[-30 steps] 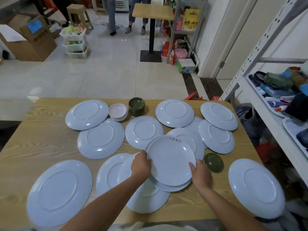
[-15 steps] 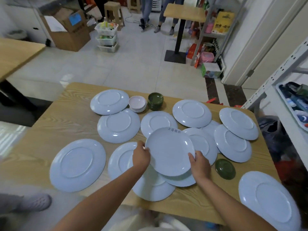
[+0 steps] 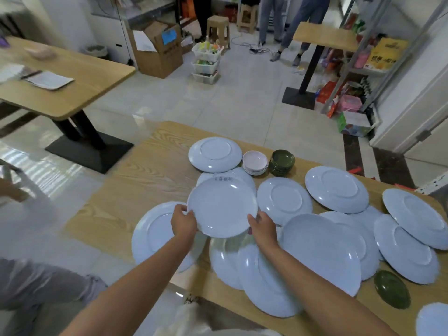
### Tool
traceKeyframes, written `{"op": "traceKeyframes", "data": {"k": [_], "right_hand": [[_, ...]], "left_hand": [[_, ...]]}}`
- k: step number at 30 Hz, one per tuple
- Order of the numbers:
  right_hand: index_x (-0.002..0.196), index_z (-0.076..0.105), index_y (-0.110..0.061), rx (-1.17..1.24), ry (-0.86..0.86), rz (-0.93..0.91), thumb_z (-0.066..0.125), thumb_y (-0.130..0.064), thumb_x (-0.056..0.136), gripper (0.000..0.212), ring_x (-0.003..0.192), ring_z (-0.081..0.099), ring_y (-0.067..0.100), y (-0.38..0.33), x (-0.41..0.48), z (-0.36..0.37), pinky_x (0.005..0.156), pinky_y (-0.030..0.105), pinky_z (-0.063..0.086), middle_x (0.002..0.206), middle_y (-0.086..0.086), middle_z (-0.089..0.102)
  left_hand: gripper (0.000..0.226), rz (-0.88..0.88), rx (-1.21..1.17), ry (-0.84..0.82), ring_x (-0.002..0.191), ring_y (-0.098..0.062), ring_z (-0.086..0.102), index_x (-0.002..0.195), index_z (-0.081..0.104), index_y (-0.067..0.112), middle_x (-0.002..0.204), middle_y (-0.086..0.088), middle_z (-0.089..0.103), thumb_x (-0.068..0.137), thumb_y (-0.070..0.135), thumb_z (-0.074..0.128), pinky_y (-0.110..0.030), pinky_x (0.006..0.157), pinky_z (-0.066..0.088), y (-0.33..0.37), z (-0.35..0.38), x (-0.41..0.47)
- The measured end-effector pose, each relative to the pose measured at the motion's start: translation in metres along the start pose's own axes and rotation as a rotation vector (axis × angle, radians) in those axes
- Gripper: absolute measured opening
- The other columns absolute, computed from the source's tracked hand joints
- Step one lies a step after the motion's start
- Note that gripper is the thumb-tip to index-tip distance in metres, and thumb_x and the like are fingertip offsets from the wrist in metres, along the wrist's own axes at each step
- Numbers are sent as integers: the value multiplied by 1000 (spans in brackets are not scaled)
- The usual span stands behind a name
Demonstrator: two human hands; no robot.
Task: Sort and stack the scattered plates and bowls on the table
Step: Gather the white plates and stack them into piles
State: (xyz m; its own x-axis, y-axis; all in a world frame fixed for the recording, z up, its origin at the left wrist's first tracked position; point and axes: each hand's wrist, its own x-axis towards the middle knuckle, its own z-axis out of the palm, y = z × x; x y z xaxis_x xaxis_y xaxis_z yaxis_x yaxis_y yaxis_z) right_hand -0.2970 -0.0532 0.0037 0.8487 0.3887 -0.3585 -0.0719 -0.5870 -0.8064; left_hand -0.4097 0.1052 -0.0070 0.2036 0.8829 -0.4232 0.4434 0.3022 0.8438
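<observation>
I hold a pale blue plate (image 3: 221,208) above the wooden table (image 3: 145,175), right side up. My left hand (image 3: 183,223) grips its left rim and my right hand (image 3: 263,226) grips its right rim. Under it lies another plate (image 3: 242,177) face down. Several more pale blue plates are spread over the table, such as the far plate (image 3: 215,154) and a large one (image 3: 322,253) to the right. A stack of pink bowls (image 3: 255,162) and a stack of green bowls (image 3: 282,161) stand at the back. A single green bowl (image 3: 391,288) sits near the front right.
A second wooden table (image 3: 72,81) stands to the left across a tiled floor. A cardboard box (image 3: 157,48), stools, a bin stack (image 3: 207,61) and standing people are farther back. A metal shelf (image 3: 378,57) with goods is on the right. Someone's leg (image 3: 36,284) is at lower left.
Both hands carried the held plate leftward and farther back, from over the front centre plates to over the plate near the bowls. The view swung left too.
</observation>
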Motion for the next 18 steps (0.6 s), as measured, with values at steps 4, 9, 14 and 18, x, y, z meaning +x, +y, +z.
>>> {"op": "traceKeyframes", "data": {"k": [4,9,14,18], "right_hand": [[65,52,-11,39,-113,62,54,-16,90,25,53,50,14,-35,9,70,60,28,42,55,0,56],[79,55,-14,72,-219,132,51,-24,93,18,48,49,14,-61,15,136,49,23,40,61,0,59],[106,56,-16,-14,-224,203,51,-29,91,21,56,53,11,-59,21,159,69,31,46,65,-2,61],[103,57,-15,-123,-183,199,53,-30,89,20,57,54,7,-48,25,159,76,32,48,65,-2,63]], "left_hand": [[6,-106,-100,71,77,-29,53,89,47,10,82,-10,51,92,5,48,-42,66,57,-3,-43,55],[17,-216,-204,102,81,-28,53,77,43,10,77,-5,47,91,2,47,-50,76,57,-2,-78,112],[25,-281,-256,149,87,-29,51,73,38,12,100,-12,47,92,-3,45,-47,78,55,2,-89,149],[10,-315,-251,160,89,-29,53,92,43,9,105,-15,50,92,-1,46,-43,74,55,-2,-93,166]]}}
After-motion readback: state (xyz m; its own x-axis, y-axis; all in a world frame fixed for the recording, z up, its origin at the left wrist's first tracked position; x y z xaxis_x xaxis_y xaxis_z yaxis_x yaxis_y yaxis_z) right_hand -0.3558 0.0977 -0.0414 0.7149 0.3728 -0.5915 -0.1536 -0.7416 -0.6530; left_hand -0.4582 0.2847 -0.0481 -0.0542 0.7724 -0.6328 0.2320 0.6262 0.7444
